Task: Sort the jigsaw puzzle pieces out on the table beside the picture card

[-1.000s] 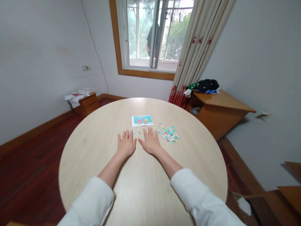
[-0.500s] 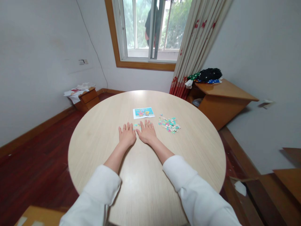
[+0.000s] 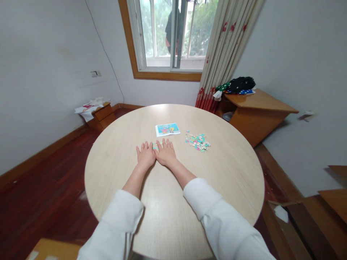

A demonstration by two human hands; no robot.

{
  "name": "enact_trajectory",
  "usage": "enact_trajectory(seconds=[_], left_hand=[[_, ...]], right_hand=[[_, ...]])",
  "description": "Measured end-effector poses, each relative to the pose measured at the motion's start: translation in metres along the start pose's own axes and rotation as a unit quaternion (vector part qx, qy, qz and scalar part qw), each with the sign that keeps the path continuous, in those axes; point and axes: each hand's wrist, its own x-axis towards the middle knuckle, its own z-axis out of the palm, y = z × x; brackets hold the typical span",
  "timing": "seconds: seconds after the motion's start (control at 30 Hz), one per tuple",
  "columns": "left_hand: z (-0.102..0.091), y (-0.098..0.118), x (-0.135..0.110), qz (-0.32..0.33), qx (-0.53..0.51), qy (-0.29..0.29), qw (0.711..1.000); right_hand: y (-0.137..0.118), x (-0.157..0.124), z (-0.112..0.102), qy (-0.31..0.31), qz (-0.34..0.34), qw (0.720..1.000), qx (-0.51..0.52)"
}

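My left hand (image 3: pixel 145 156) and my right hand (image 3: pixel 165 154) lie flat, palms down, side by side on a round light-wood table (image 3: pixel 114 159), fingers stretched out and thumbs touching. Neither holds anything. A couple of small puzzle pieces (image 3: pixel 155 145) sit just past my fingertips. A small picture card (image 3: pixel 167 129) with a cartoon print lies a little farther away. A heap of loose puzzle pieces (image 3: pixel 198 141) lies to the right of the card, apart from my right hand. Both arms wear white sleeves.
A wooden desk (image 3: pixel 257 108) with dark clothing on it stands at the right by a curtain (image 3: pixel 222 54). A low wooden cabinet (image 3: pixel 101 115) with cloth on top stands at the left wall. A window (image 3: pixel 168 36) is behind the table. The floor is dark red wood.
The view has shifted back and to the left, so the table looks smaller. My two hands have drawn closer together and stay flat on the table.
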Motion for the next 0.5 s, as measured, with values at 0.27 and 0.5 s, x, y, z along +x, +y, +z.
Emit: enact_trajectory(seconds=[0.27, 0.5], left_hand=[[0.0, -0.017, 0.004, -0.01, -0.014, 0.013, 1.0], [-0.004, -0.016, 0.004, -0.008, -0.025, 0.0, 1.0]], right_hand=[[-0.018, 0.003, 0.004, 0.001, 0.003, 1.0, 0.009], [-0.018, 0.006, 0.007, 0.002, 0.01, 1.0, 0.003]])
